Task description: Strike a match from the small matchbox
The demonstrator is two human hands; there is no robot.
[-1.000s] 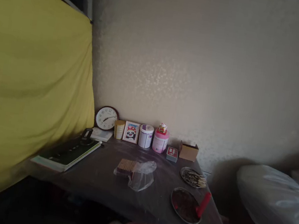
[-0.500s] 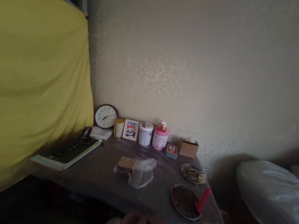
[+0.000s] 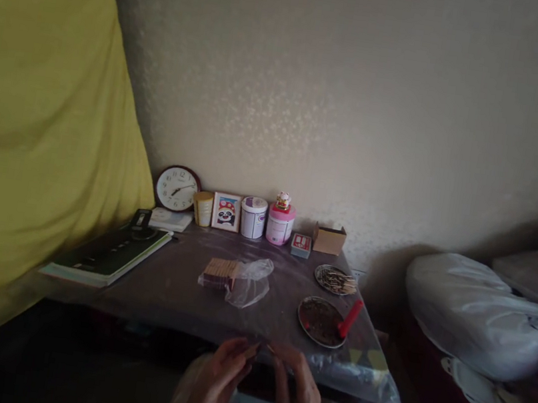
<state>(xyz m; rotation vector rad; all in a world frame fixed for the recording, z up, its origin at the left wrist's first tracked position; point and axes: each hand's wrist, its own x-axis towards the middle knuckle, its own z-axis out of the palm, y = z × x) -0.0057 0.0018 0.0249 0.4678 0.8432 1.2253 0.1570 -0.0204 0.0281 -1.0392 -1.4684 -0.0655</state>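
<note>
My left hand [image 3: 214, 382] and my right hand [image 3: 295, 394] are raised together in front of the near edge of the table [image 3: 169, 294]. Their fingertips meet around something small and dark that I cannot make out. On the table beyond them lies a stack of brown biscuits [image 3: 219, 271] in a clear plastic bag [image 3: 249, 283]. To the right sits a round metal plate [image 3: 320, 321] of dark stuff with a red stick-like thing [image 3: 350, 318] resting on its rim. Another plate [image 3: 335, 280] behind it holds several thin sticks.
Along the wall stand a round clock [image 3: 177, 188], a yellow cup [image 3: 203, 208], a panda picture [image 3: 226, 212], a white tin [image 3: 252, 216], a pink tin [image 3: 280, 223], a small red box [image 3: 301, 245] and a cardboard box [image 3: 329, 239]. Books [image 3: 106, 258] lie left. Yellow cloth [image 3: 32, 126] hangs left; a white bag [image 3: 477, 313] lies right.
The view has tilted down and shifted right, so the table sits higher in the frame. Both hands have come up into fuller view, fingertips still together.
</note>
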